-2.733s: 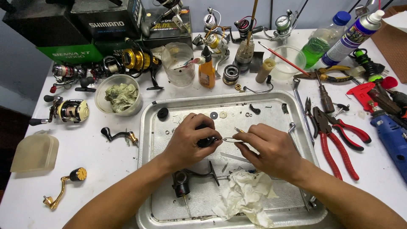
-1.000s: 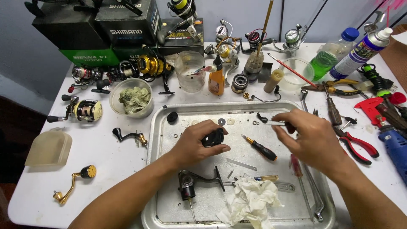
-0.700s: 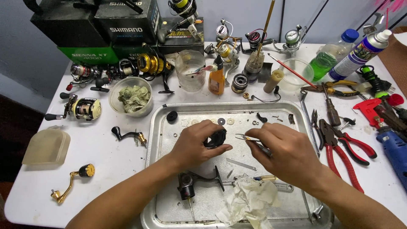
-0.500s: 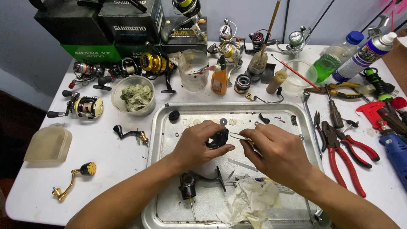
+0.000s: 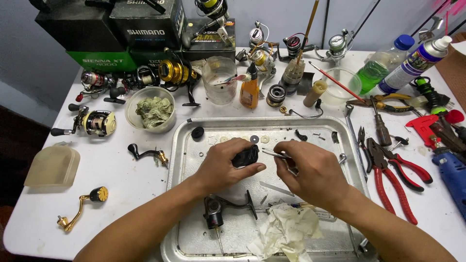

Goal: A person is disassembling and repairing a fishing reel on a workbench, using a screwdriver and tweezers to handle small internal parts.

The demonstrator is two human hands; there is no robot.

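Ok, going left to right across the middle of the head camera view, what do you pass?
Pale plastic lid → black crank handle → left hand holding a small black part → right hand with a thin metal tool → red-handled pliers → blue power tool.

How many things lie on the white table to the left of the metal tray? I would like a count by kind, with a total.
Baitcasting reel: 1
Bowl with a rag: 1
Reel handles, one black and one gold: 2
Cloudy plastic tub: 1
Total: 5
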